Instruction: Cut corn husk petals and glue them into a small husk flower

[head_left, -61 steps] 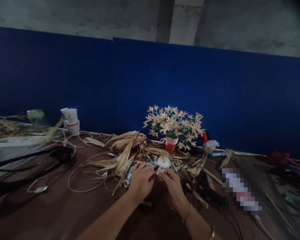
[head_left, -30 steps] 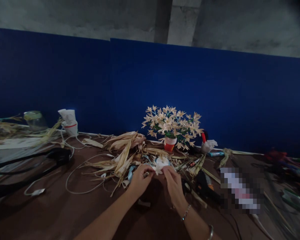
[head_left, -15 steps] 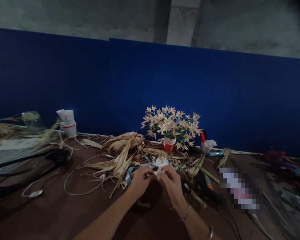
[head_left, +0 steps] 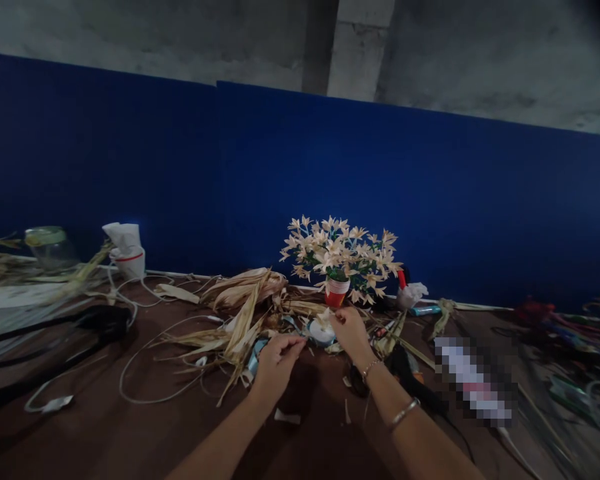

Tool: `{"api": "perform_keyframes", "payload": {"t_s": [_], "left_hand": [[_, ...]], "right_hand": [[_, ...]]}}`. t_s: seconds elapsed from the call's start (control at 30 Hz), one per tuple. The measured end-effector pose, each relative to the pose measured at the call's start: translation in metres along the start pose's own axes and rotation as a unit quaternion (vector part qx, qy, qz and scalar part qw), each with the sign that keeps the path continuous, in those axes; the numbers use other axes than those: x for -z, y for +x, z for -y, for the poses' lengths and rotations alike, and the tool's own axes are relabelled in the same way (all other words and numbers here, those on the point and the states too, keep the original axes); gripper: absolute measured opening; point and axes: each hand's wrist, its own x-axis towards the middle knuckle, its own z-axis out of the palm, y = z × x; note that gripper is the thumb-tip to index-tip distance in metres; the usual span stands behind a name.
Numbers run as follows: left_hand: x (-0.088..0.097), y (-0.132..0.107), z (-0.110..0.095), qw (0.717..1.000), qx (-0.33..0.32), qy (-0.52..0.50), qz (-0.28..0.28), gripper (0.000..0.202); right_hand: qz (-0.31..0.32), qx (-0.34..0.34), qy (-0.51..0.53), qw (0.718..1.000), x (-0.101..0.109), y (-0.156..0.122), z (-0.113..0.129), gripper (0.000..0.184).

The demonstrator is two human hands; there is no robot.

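My left hand (head_left: 279, 363) hovers low over the brown table, thumb and fingertips pressed together; whether something tiny is between them is hidden. Farther forward, my right hand (head_left: 351, 332) reaches to a small round white dish (head_left: 322, 337), its fingers closed at the pale petal-like pieces (head_left: 324, 319) in it. What its fingertips pinch is too small to make out. Just behind the dish stands a red and white striped cup (head_left: 337, 292) with a bunch of cream husk flowers (head_left: 333, 252) and green leaves. Dry corn husks (head_left: 245, 300) lie left of the dish, and blue ribbon (head_left: 256, 353) shows beside my left hand.
A black glue gun (head_left: 405, 373) and a blurred-out white strip (head_left: 473, 383) lie to the right. White cables (head_left: 125, 373) loop on the left, near a white bag-like holder (head_left: 127, 250) and a glass jar (head_left: 53, 247). A blue partition (head_left: 300, 167) stands behind.
My hands have moved apart from the pale piece they both held. The right hand has gone forward to the white dish; the left stays near its place, still pinched.
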Motion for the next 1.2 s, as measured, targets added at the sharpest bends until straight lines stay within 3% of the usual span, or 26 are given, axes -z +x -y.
{"api": "perform_keyframes", "payload": {"t_s": [0.17, 0.4, 0.7, 1.2], "left_hand": [[0.007, 0.003, -0.002, 0.998, -0.016, -0.006, -0.054, 0.023], [0.01, 0.005, -0.001, 0.996, -0.024, 0.019, -0.082, 0.02], [0.01, 0.003, -0.007, 0.994, -0.059, 0.035, -0.091, 0.018], [0.008, 0.002, -0.001, 0.997, -0.021, 0.008, -0.075, 0.024]], "right_hand": [[0.012, 0.028, -0.077, 0.997, -0.013, 0.0, -0.001, 0.013], [0.015, 0.034, -0.14, 0.99, -0.011, -0.002, -0.002, 0.015], [0.023, 0.046, -0.156, 0.986, -0.012, -0.003, 0.0, 0.016], [0.038, 0.071, -0.199, 0.977, -0.009, -0.002, 0.005, 0.016]]}}
